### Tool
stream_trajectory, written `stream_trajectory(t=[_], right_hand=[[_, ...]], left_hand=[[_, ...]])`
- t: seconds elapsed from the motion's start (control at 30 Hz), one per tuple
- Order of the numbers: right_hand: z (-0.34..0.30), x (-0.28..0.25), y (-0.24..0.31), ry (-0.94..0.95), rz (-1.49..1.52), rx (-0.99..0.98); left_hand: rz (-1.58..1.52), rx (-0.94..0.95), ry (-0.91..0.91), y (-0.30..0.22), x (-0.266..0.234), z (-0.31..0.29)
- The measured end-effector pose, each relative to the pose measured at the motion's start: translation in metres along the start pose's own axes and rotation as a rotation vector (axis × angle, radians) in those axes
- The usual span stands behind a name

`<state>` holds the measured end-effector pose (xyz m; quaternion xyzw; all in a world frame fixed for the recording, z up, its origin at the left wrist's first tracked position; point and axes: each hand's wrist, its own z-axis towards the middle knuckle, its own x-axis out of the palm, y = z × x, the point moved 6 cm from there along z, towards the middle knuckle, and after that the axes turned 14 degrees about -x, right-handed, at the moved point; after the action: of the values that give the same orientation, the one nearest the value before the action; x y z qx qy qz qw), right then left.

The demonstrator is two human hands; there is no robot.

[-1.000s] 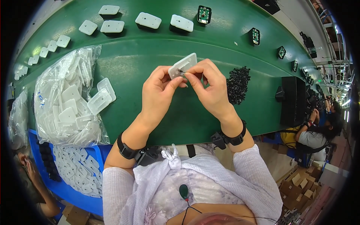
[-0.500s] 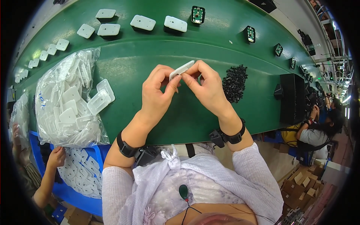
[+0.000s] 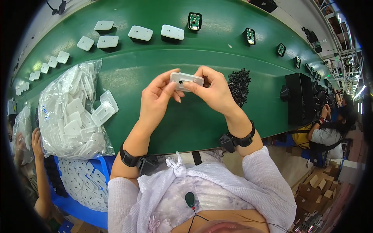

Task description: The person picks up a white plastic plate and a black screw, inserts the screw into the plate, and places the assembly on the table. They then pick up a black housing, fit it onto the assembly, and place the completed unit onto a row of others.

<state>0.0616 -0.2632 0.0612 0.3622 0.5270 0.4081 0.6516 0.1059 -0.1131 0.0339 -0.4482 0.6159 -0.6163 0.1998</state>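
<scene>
Near the middle of the frame, a translucent white plastic plate, rectangular with rounded corners (image 3: 189, 77), is held just above the green, smooth-topped worktop (image 3: 171, 134), its long axis running left to right and dipping slightly toward the right. The left hand (image 3: 155, 96) has its grip pinched on the plate's left end; the right hand (image 3: 215, 91) has its grip pinched on the right half, thumb laid across the front face and its fingers largely hidden behind. A small round black spot (image 3: 181, 82) sits in the plate's left half — a hole or a fitted piece, too small to tell — with the right thumb's tip just beside it. To the right of the right hand, and nearer to it than to the left, a loose heap of tiny black parts (image 3: 239, 87) lies on the worktop. At left stands a clear plastic bag full of white plates (image 3: 72, 128), two loose white plastic plates (image 3: 104, 112) by its right edge. Blue handwritten marks (image 3: 44, 112) show on the bag; I make out no other writing.
</scene>
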Motion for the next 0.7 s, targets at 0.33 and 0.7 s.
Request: stream_trajectory(t=[0.33,0.7], right_hand=[[0.152,-0.069,-0.04,-0.155,-0.914,-0.16],[0.193,-0.08,-0.084,-0.043,-0.568,0.253]], left_hand=[[0.699,0.197,-0.574,-0.003,-0.05,0.015],[1.19,0.258,-0.6,-0.006,-0.038,0.007]])
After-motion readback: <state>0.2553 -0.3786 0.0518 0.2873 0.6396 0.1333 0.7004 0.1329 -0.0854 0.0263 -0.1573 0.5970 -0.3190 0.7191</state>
